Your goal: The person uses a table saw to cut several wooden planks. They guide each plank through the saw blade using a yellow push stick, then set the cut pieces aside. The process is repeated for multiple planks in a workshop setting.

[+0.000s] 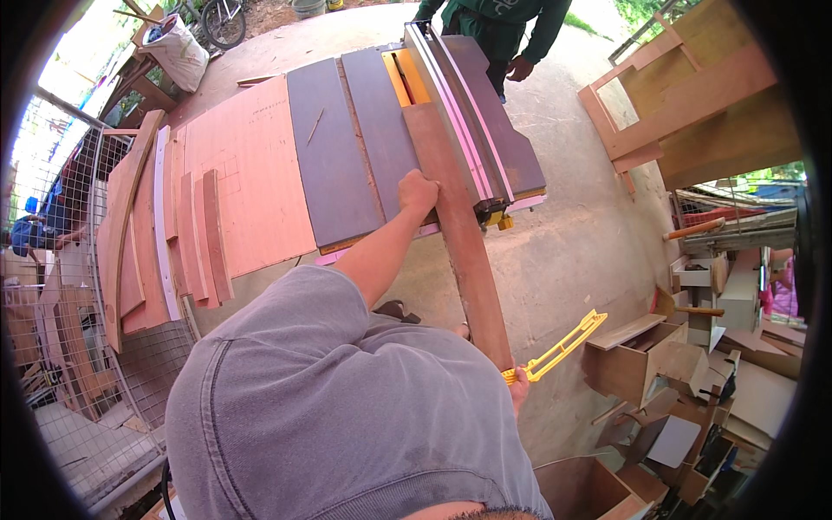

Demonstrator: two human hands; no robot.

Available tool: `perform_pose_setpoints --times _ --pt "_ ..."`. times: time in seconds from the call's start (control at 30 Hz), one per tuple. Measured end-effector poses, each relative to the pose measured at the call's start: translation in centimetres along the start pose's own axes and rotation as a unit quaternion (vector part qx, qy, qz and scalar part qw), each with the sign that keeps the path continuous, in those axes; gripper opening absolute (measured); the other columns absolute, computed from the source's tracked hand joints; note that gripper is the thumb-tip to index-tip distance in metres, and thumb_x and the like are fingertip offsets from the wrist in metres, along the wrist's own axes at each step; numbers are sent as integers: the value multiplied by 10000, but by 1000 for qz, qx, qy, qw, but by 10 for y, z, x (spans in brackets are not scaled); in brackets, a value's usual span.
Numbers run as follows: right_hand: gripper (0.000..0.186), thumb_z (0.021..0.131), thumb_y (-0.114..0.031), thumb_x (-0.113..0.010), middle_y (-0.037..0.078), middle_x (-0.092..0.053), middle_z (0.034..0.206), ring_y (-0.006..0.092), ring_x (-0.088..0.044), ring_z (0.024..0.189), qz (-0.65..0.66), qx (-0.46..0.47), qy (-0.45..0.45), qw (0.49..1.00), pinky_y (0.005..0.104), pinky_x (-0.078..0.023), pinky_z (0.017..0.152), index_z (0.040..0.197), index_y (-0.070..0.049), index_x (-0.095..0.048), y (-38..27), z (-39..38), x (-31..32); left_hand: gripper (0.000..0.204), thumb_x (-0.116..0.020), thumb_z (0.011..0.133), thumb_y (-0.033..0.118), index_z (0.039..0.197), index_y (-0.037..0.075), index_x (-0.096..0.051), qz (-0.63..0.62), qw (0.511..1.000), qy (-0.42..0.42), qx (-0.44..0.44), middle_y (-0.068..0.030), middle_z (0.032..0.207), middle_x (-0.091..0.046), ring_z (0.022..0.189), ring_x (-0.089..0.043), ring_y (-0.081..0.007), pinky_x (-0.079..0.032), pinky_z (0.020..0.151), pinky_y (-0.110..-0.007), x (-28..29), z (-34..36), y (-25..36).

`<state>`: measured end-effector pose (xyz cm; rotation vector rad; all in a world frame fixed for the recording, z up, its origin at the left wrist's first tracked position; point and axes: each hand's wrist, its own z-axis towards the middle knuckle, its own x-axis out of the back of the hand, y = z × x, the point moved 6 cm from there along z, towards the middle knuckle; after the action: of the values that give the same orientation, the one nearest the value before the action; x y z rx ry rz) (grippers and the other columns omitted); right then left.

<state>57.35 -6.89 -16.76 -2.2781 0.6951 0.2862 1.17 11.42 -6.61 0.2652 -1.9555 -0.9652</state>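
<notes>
A long brown wooden board (468, 251) lies on the dark table saw (338, 165), its far end at the yellow throat plate (414, 90). Its right edge runs along the metal rip fence (459, 121), while its near end sticks out past the table toward my right side. My left hand (419, 192) is closed against the board's left edge, over the saw table. At the near end, my right hand (518, 390) is closed on a yellow push stick (563, 347) and touches the board; most of its fingers are hidden.
A person in dark green (498, 35) stands beyond the saw. Left of it, a pinkish plywood sheet (247, 165) carries several wood strips (195, 234) beside a wire mesh fence (78, 208). Wooden panels (685, 95) and piled boxes and offcuts (659, 364) fill the right side.
</notes>
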Motion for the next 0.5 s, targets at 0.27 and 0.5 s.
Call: perform_pose_setpoints --times 0.27,0.5 --pt "219 963 -80 -509 171 -677 1236 299 -661 1153 10 -9 9 1000 443 -525 1020 1182 -75 -522 1 7 -5 356 -829 830 285 1034 16 -714 8 1000 -21 3 -232 1095 -735 1084 -692 -425 -558 931 -486 -1 9 2" --pt "187 962 -81 -523 161 -676 1221 297 -663 1148 -35 30 36 998 446 -533 1011 1149 -81 -528 -6 -6 -32 358 -837 812 281 1011 5 -725 20 1000 0 -12 -235 1075 -738 1067 -698 -420 -562 919 -484 -2 20 2"
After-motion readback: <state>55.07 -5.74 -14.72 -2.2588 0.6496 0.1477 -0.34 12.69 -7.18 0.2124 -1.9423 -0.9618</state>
